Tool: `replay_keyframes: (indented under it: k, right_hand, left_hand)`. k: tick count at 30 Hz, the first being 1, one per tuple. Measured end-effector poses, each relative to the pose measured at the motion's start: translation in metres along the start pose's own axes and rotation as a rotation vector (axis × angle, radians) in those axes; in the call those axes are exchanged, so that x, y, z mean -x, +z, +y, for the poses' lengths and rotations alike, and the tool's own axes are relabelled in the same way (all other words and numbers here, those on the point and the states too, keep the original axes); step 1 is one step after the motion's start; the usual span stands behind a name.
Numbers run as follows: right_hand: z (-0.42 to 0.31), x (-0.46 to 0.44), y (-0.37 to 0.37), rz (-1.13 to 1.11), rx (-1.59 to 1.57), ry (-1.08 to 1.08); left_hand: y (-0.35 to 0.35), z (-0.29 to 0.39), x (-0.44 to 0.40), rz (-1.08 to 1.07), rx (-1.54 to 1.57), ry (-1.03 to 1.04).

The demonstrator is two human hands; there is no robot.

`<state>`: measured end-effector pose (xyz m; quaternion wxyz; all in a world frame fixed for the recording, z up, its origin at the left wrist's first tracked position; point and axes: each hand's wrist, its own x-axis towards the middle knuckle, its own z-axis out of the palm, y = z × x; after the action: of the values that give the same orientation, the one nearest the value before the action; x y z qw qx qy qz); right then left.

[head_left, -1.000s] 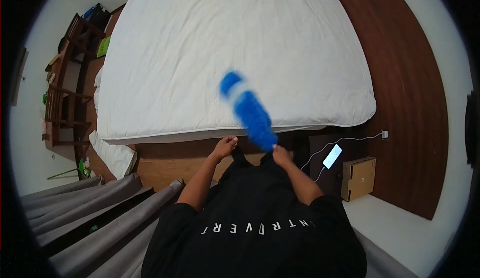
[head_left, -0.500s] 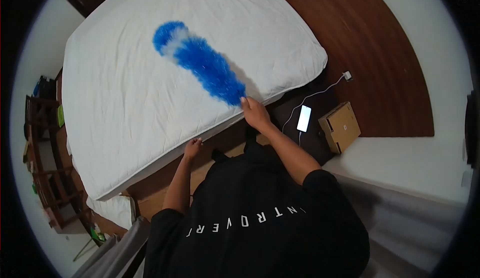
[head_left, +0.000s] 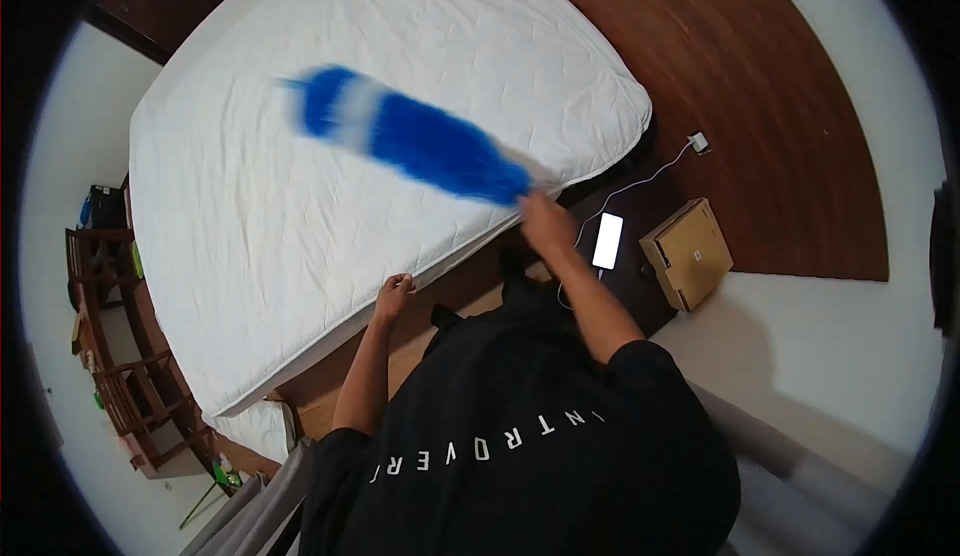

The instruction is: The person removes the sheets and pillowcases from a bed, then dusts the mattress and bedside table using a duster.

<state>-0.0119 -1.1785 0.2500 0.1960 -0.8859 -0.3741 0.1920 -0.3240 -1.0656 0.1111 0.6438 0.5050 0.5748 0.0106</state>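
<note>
A fluffy blue duster [head_left: 430, 146] with a whitish band near its far end extends from my right hand [head_left: 548, 224], whose fingers wrap round its near end. The handle is hidden in the grip, and both duster and hand are smeared by motion. Under the duster lies a white quilted mattress [head_left: 260, 226]; whether they touch I cannot tell. My left hand [head_left: 396, 294] is at the mattress's near edge with its fingers curled in, and no object shows in it.
On a dark surface to the right, a phone [head_left: 607, 241] with a lit screen lies on a white cable beside a cardboard box [head_left: 690, 254]. A charger [head_left: 698, 143] is plugged into the brown wooden panel [head_left: 780, 146]. Wooden shelving [head_left: 125, 366] stands at far left.
My right hand has moved right and slightly down with the duster, whose far end has swung left and down. My left hand has shifted slightly right, its fingers still curled.
</note>
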Motion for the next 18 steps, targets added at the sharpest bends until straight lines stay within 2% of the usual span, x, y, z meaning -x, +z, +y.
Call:
replay_keyframes:
  k: [1,2,3,4,6,8,10,12,14,16,18]
  right_hand:
    - [0.066,0.005,0.015,0.057,0.05,-0.049]
    - [0.127,0.016,0.036,0.018,0.001,0.223]
    - [0.13,0.026,0.005,-0.168,-0.073,0.589]
    - [0.151,0.033,0.013,-0.04,-0.023,0.764]
    - [0.161,0.026,0.038,0.158,-0.208,0.743]
    - [0.102,0.014,0.018,0.191,-0.617,0.758]
    - [0.109,-0.011,0.058,0.257,-0.255,0.414]
    - [0.064,-0.027,0.057,0.225,-0.399,0.277]
    - [0.003,-0.033,0.028,0.206,-0.468,0.037]
    - [-0.04,-0.037,0.006,0.16,-0.424,-0.184]
    - [-0.066,-0.039,-0.014,0.103,-0.386,-0.322]
  left_hand:
    - [0.0,-0.011,-0.005,-0.028,-0.026,0.033]
    - [0.003,-0.017,-0.001,-0.028,-0.025,0.025]
    - [0.005,-0.019,0.002,0.022,-0.052,0.045]
    - [0.006,-0.015,0.002,0.075,-0.079,0.073]
    - [0.009,-0.007,0.012,0.092,-0.041,0.035]
    - [0.018,-0.005,0.021,0.104,0.003,-0.012]
    - [0.023,0.002,0.02,0.073,-0.104,-0.04]
    - [0.027,0.007,0.014,0.031,-0.084,-0.043]
    - [0.033,0.013,0.008,-0.009,-0.059,-0.046]
    - [0.037,0.02,0.0,-0.051,-0.051,0.043]
    - [0.039,0.032,0.001,-0.048,-0.104,0.048]
